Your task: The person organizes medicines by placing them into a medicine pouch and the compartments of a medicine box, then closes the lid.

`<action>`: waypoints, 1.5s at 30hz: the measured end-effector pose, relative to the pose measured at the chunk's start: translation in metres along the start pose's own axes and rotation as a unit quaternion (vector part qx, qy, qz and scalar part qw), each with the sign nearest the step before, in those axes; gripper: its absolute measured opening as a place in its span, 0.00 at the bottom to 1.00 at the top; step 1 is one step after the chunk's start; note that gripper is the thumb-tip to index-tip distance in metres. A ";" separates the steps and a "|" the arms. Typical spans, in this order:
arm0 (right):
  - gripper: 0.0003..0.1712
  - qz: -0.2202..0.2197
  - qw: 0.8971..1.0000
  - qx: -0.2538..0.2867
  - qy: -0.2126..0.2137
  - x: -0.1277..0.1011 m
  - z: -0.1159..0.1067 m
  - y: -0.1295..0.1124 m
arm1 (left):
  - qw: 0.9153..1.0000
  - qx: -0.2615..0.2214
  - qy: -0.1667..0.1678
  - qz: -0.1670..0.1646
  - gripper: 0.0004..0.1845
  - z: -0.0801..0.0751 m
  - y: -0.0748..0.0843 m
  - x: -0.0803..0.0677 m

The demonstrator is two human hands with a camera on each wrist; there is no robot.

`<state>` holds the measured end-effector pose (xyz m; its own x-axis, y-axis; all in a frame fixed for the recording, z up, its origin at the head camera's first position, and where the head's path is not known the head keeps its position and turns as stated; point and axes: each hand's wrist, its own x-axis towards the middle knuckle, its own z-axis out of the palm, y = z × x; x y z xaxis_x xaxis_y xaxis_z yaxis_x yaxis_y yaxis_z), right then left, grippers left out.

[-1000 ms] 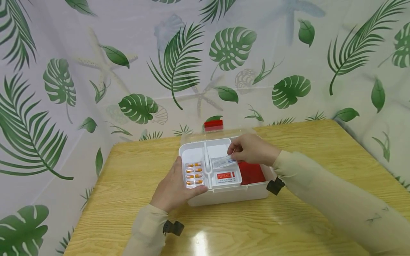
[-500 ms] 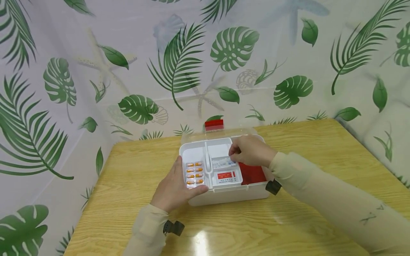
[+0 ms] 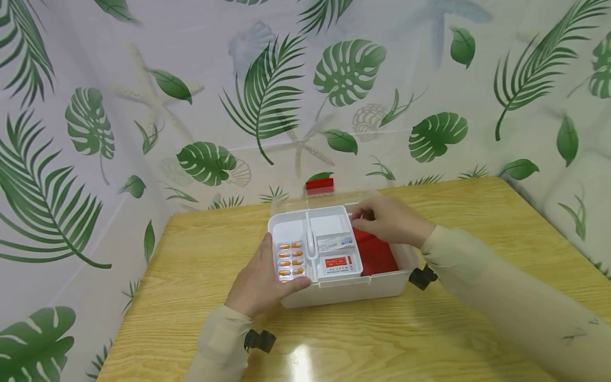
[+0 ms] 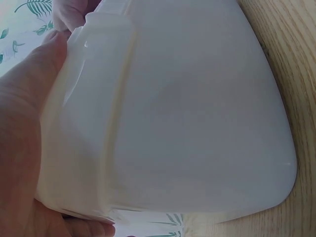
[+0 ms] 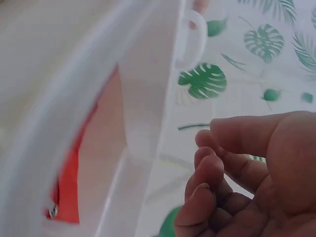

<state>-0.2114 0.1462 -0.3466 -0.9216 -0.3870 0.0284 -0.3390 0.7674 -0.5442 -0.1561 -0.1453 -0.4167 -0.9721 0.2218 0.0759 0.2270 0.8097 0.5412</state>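
A whitish plastic box (image 3: 346,295) stands on the table, a white tray (image 3: 329,224) set across its left part. My left hand (image 3: 260,281) grips the box's front left corner, thumb over the front rim. My right hand (image 3: 393,217) hovers over the box's right part, just right of the tray, fingers loosely bent and holding nothing; the right wrist view shows the thumb apart from the fingertips. A flat white packet with blue print (image 3: 336,242) lies in the tray's right side, behind a red-and-white packet (image 3: 339,264). A blister pack of orange-and-white capsules (image 3: 291,260) lies in the left compartment.
The box's clear lid with a red latch (image 3: 320,185) is folded back behind it. Something flat and red (image 3: 374,252) lies inside the box, right of the tray. A handle (image 3: 311,244) divides the tray. The wooden table (image 3: 191,281) meets a leaf-patterned cloth at the back.
The right hand has let go of the blue-printed packet, which now lies flat in the tray, and has moved right. The left hand has stayed put.
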 end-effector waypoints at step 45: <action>0.42 0.133 0.984 -0.074 -0.095 -0.084 0.006 0.192 | 1.000 -0.008 -0.003 0.002 0.72 -0.002 -0.002 -0.001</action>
<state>-0.1981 0.3232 -0.4589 -0.9343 -0.2395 -0.2640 -0.1264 0.9151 -0.3830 -0.1560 -0.1481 -0.4164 -0.9708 0.2283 0.0739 0.2304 0.8003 0.5535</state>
